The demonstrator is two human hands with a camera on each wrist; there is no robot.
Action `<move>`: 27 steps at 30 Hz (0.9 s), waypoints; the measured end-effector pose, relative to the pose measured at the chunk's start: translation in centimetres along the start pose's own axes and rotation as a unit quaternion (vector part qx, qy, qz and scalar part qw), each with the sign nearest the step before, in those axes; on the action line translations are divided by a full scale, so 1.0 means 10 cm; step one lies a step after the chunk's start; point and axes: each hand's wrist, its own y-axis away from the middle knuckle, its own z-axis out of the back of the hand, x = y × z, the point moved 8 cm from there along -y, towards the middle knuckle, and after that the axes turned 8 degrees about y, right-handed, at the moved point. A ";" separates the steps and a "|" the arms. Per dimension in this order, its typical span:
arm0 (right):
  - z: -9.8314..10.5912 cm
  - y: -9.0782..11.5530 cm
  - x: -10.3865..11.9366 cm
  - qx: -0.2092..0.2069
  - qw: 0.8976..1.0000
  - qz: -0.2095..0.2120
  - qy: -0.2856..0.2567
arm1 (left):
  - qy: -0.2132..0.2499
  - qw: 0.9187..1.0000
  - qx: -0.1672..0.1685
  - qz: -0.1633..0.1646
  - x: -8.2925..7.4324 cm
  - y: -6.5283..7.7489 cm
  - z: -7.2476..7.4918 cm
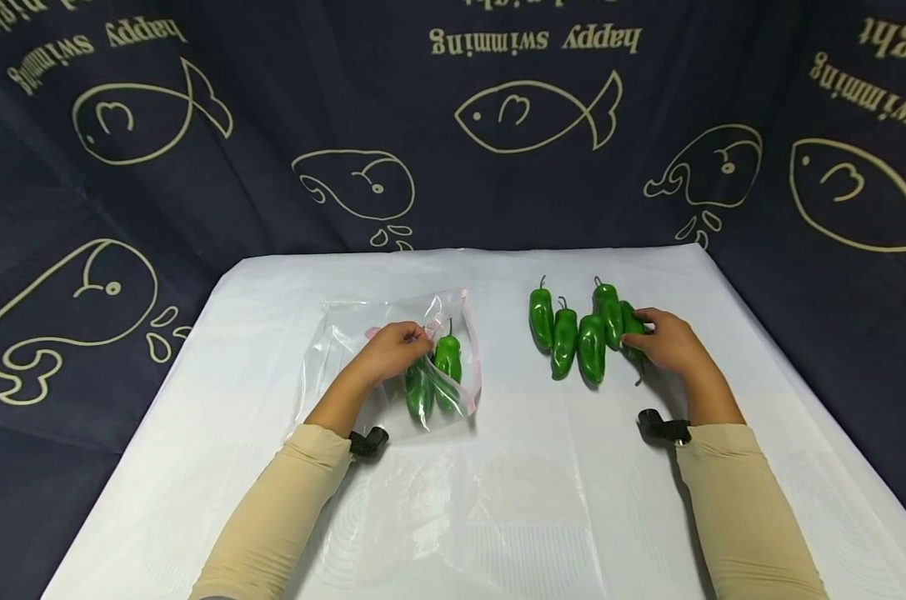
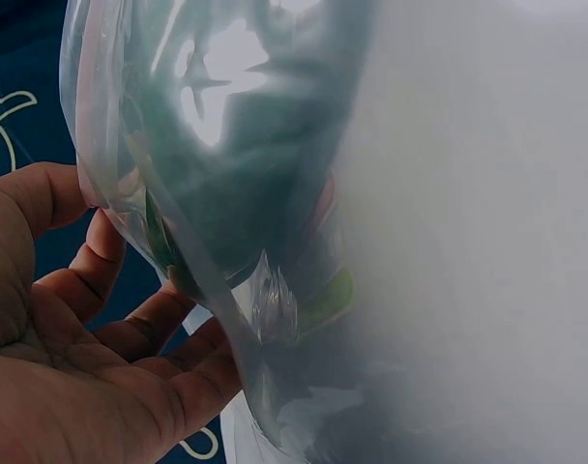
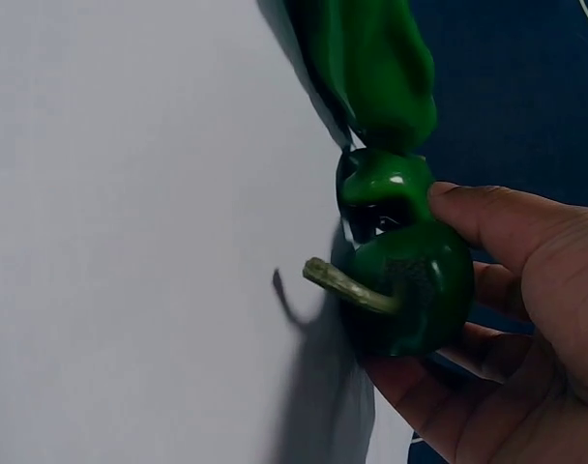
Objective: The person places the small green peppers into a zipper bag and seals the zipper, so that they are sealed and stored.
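Green pepper point(image 3: 410, 290): likely light, firm and slick, best held around mid-body, pinched in right hand point(image 1: 670, 342), with clear bag point(image 1: 472, 357) pinched at edge by left hand point(image 1: 387, 354).

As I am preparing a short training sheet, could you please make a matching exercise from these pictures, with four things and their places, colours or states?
1. Left hand
2. Right hand
3. Plastic bag
4. Backdrop cloth

A. Dark blue, with pale fish drawings
B. Gripping the rightmost pepper
C. Clear, with green peppers inside
D. Holding the bag's edge

Pairs: 1-D; 2-B; 3-C; 4-A
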 end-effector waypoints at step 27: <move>0.00 -0.01 -0.03 0.019 0.999 -0.030 -0.013 | 0.018 1.000 -0.002 0.000 0.00 0.01 -0.01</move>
